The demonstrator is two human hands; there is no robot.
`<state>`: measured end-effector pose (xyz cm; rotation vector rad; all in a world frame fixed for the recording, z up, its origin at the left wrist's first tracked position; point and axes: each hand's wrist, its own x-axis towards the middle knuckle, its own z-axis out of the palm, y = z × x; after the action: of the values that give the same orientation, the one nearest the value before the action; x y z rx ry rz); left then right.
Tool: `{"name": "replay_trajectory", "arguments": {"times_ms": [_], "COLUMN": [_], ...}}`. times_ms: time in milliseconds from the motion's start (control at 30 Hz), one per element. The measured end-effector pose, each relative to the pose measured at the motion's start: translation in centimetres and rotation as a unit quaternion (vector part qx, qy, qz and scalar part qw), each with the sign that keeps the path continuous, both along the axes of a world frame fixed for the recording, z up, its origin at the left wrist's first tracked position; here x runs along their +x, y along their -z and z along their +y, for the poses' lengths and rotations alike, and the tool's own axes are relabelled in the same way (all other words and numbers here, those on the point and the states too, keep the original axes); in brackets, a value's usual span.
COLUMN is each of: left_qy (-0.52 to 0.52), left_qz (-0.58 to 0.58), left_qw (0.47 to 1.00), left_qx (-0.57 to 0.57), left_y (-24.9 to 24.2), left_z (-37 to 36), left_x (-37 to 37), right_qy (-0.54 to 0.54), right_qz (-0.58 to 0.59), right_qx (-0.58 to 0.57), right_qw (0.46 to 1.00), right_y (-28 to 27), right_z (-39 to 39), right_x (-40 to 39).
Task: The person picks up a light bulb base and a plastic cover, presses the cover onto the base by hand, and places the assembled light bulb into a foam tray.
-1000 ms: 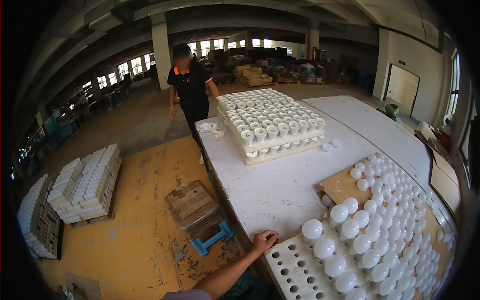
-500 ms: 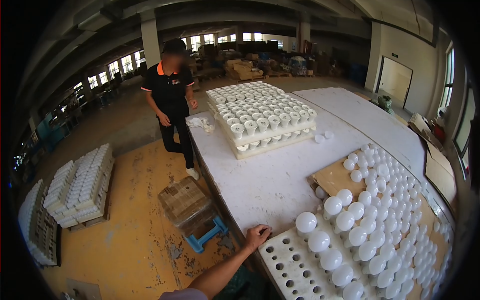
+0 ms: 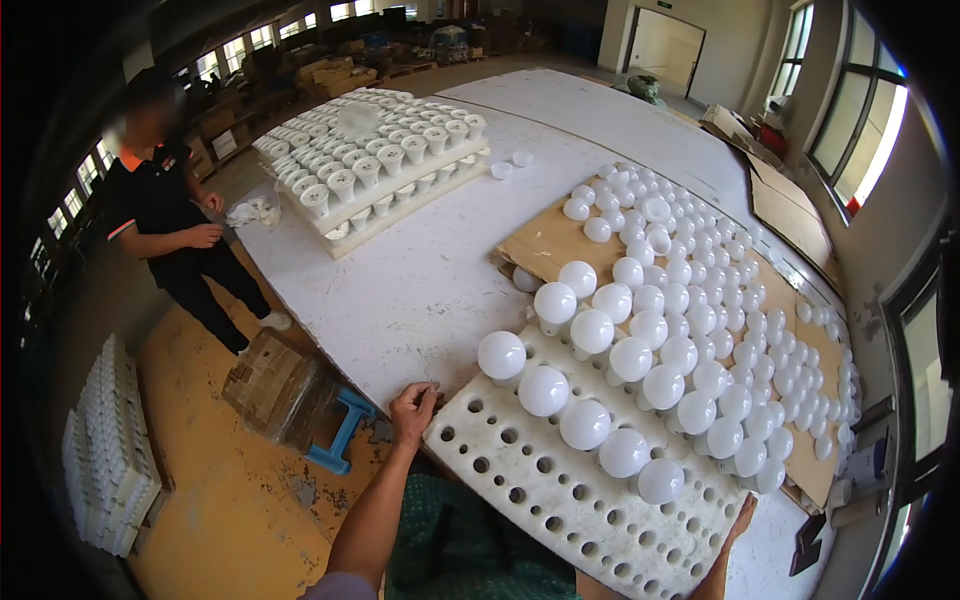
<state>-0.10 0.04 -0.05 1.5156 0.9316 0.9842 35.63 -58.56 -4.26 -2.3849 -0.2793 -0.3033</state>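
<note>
My left hand (image 3: 414,412) is at the left corner of a white foam tray (image 3: 520,480), its fingers curled by the tray's edge. Only part of my right hand (image 3: 742,520) shows, at the tray's right edge, its fingers mostly hidden. The tray has rows of round holes, bare along the near side. White bulbs (image 3: 584,425) stand in its far rows. Beyond the tray, many more round white bulbs (image 3: 680,355) crowd over brown cardboard (image 3: 560,240).
Stacked foam trays of white cups (image 3: 390,160) stand on the white table (image 3: 400,290). A co-worker (image 3: 165,200) stands at the left. A wrapped box (image 3: 275,385) and blue stool (image 3: 340,435) are on the floor, with stacked trays (image 3: 110,460) farther left.
The view has swung right and the tray now shows more fully. My right hand has come into view at its right edge. My left hand remains by the left corner.
</note>
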Motion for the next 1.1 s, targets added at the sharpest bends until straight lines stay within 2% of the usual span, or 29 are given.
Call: {"name": "replay_trajectory", "arguments": {"times_ms": [33, 67, 100, 167, 200, 233, 267, 300, 333, 367, 433, 533, 567, 633, 700, 733, 767, 800, 833, 900, 1067, 1100], "left_qy": [-0.005, -0.009, -0.007, 0.002, 0.010, 0.013, 0.017, 0.017, 0.015, 0.024, 0.032, 0.039, 0.047, 0.061, 0.125, 0.161, 0.163, 0.188, 0.213, 0.222, 0.230, 0.235], "left_qz": [-0.007, -0.013, -0.022, -0.026, -0.020, -0.032, -0.031, -0.028, -0.030, -0.022, -0.039, -0.043, -0.005, 0.031, 0.020, 0.034, 0.034, 0.020, 0.005, 0.010, 0.024, 0.024], "left_qw": [1.000, 1.000, 1.000, 1.000, 1.000, 0.999, 0.999, 0.999, 0.999, 0.999, 0.999, 0.998, 0.998, 0.996, 0.992, 0.986, 0.986, 0.982, 0.977, 0.975, 0.972, 0.971], "left_qx": [0.009, 0.017, 0.011, 0.010, 0.011, 0.031, 0.034, 0.037, 0.039, 0.032, 0.019, 0.032, 0.047, 0.063, 0.014, 0.005, 0.005, -0.009, -0.022, -0.003, 0.025, 0.024], "left_y": [0.1, 0.1, 0.2, 0.5, 0.6, 0.6, 1.5, 1.6, 1.9, 2.4, 2.8, 3.1, 2.9, 2.6, 0.7, -1.3, -1.1, -0.8, -0.6, -1.3, -1.4, -1.2], "left_z": [0.2, 0.2, 0.2, 0.5, 0.6, 0.5, 1.0, 1.1, 1.2, 1.5, 1.9, 2.2, 2.4, 2.6, 2.0, 1.0, 1.1, 1.3, 1.3, 1.3, 2.1, 2.1], "left_x": [0.1, 0.2, 0.1, 0.0, -0.1, 0.0, -0.1, -0.1, -0.2, -0.4, -0.5, -0.6, -0.6, -0.7, -0.6, -0.7, -0.9, -1.3, -1.5, -1.3, -1.7, -1.9], "right_qy": [0.008, 0.055, 0.070, 0.043, 0.054, 0.100, 0.112, 0.061, 0.101, 0.120, 0.129, 0.140, 0.143, 0.078, 0.071, 0.043, 0.013, 0.003, 0.004, -0.062, -0.054, -0.035], "right_qz": [-0.003, 0.098, 0.089, 0.088, 0.068, 0.114, 0.086, -0.048, 0.082, 0.074, 0.069, 0.050, 0.045, -0.032, -0.011, 0.017, 0.044, 0.121, 0.121, 0.114, 0.182, 0.136], "right_qx": [0.051, 0.238, 0.209, 0.230, 0.307, 0.291, 0.201, -0.107, 0.135, 0.134, 0.056, 0.029, 0.020, -0.070, -0.026, 0.106, 0.236, 0.295, 0.295, 0.398, 0.482, 0.414], "right_qw": [0.999, 0.965, 0.971, 0.968, 0.948, 0.945, 0.969, 0.991, 0.982, 0.981, 0.988, 0.988, 0.989, 0.994, 0.997, 0.993, 0.971, 0.948, 0.948, 0.908, 0.855, 0.900], "right_y": [-0.6, 0.4, -3.4, -1.6, -3.4, -4.2, -3.6, -2.8, -2.9, -3.7, -4.3, -3.1, -2.7, -2.5, -2.4, -2.2, -1.8, -0.8, 0.1, 0.9, 0.7, 1.2], "right_z": [0.9, 0.1, 3.0, 1.8, 4.1, 4.2, 3.5, 2.5, 2.5, 2.7, 3.7, 3.3, 3.2, 2.6, 2.5, 3.1, 3.3, 2.2, 2.1, 2.2, 3.4, 3.7], "right_x": [-0.4, 0.6, -1.8, -0.8, -1.8, -1.9, -1.5, -1.6, -1.0, -1.3, -1.8, -1.7, -1.6, -1.5, -1.7, -1.8, -1.7, -1.2, -1.2, -0.9, -1.3, -1.1]}}
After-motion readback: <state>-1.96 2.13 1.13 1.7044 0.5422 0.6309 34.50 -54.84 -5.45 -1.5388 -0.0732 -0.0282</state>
